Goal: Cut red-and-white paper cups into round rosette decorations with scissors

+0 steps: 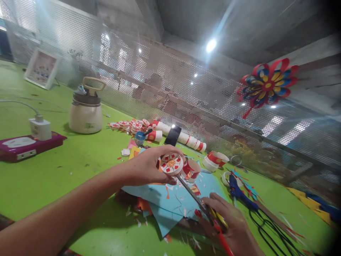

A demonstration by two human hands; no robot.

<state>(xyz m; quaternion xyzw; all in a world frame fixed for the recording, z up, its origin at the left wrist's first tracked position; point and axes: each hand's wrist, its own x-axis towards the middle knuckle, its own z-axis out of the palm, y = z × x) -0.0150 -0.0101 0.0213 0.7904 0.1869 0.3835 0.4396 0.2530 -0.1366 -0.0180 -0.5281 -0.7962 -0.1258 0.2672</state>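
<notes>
My left hand (149, 165) grips a round white paper disc (172, 164) with red marks and a golden emblem, thumb below and fingers over the top. In my right hand (229, 220) is a pair of scissors (193, 195) with red and yellow handles. Its blades point up and left, and the tips meet the disc's lower edge. Whether they touch or cut it I cannot tell. Behind the disc stands a red and white paper ring (192, 170). Light blue paper sheets (170, 199) strewn with scraps lie under both hands.
On the green table (101, 177) are patterned discs (136, 126), a blue jar (139, 138), a phone (173, 135) and paper tubes (185, 138). A glue gun (241, 193) with a coiled black cord lies at right. A spray bottle (85, 113) and purple power strip (32, 145) stand left.
</notes>
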